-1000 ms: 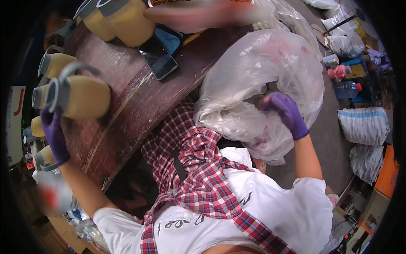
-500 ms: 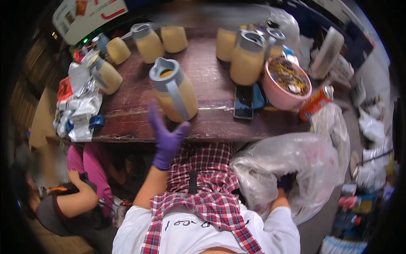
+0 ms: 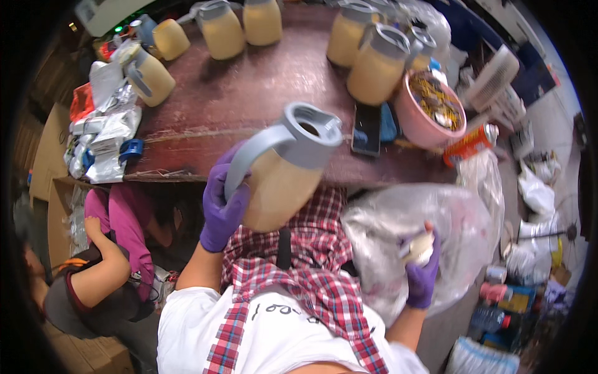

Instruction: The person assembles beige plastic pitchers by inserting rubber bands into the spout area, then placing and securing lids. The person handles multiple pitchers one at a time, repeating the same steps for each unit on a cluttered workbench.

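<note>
The left hand (image 3: 223,209) had its fingers wrapped tight round the grey handle of the pitcher (image 3: 283,168), which tilted up-right above the counter (image 3: 249,106) edge. The right hand (image 3: 422,271), well off to the right, pinched a pale lump against the plastic bag (image 3: 455,218).

Drink stall: table (image 3: 249,112) w/ pitchers (image 3: 377,62)

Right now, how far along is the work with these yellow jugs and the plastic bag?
Done: several lidded jugs of yellow liquid stand on the wooden table. In hand: the left hand holds another grey-lidded jug by its handle off the table, and the right hand grips the clear plastic bag. Left: the jug isn't in the bag yet.
</note>
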Motion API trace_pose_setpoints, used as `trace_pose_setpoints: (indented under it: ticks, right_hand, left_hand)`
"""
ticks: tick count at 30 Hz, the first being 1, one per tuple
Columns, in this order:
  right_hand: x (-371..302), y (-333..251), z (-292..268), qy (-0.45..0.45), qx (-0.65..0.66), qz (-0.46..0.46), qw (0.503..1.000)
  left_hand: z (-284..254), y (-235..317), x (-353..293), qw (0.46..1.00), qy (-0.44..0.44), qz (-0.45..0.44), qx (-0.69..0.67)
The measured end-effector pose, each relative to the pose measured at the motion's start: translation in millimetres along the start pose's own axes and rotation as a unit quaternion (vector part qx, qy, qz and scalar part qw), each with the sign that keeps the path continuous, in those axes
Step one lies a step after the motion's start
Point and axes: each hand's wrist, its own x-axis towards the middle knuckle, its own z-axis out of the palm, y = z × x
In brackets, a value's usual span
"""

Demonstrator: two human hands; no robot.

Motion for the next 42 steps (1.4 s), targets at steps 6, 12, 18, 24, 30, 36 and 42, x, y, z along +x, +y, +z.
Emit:
trace_pose_setpoints:
  ticks: [6, 12, 18, 24, 30, 36, 42]
  right_hand:
    - [88.9, -43.1, 149.7, -0.004, -0.106, -0.405, 0.908]
    - [72.9, -63.5, 133.5, -0.275, -0.223, -0.254, 0.900]
    - [107.8, -87.0, 130.6, -0.125, -0.144, -0.275, 0.942]
    - [204.7, -6.0, 184.1, -0.181, -0.216, -0.232, 0.931]
    - [293.9, 47.2, 233.8, -0.143, -0.565, -0.326, 0.744]
    - [316.5, 25.6, 246.2, -0.169, -0.675, -0.269, 0.666]
    - [251.1, -31.0, 214.7, -0.340, 0.142, 0.110, 0.923]
  left_hand:
    - [17.0, 16.0, -49.2, 0.960, -0.123, -0.228, -0.103]
    - [14.6, 6.9, -58.9, 0.935, -0.041, -0.269, -0.226]
    - [7.7, -5.2, -39.4, 0.937, -0.109, -0.211, -0.255]
    - [-38.4, -42.7, -30.0, 0.934, 0.025, -0.224, -0.277]
    - [-36.4, -24.4, -66.2, 0.915, 0.007, -0.267, -0.302]
    - [-33.3, -32.7, -89.8, 0.910, 0.029, -0.323, -0.257]
    - [-35.3, -33.5, -65.7, 0.917, 0.076, -0.282, -0.272]
